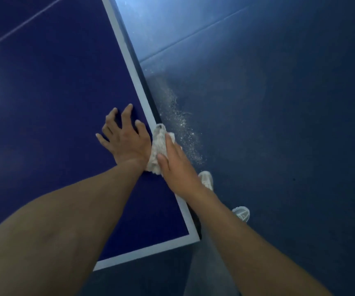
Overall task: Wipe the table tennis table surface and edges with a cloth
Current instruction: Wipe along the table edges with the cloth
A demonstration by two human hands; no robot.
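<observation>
Cloth [157,146], one (in right hand [177,167])

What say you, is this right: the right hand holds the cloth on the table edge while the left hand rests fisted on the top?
Not quite: the head view shows the left hand resting on the top with fingers spread, not fisted.

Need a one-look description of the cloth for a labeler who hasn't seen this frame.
Find the blue table tennis table and follow its white border line down the right side toward the near corner. The cloth is the crumpled off-white rag on that edge, held by the right hand, beside the spread left hand. The pale shoes nearby are on the floor, not the table.
</observation>
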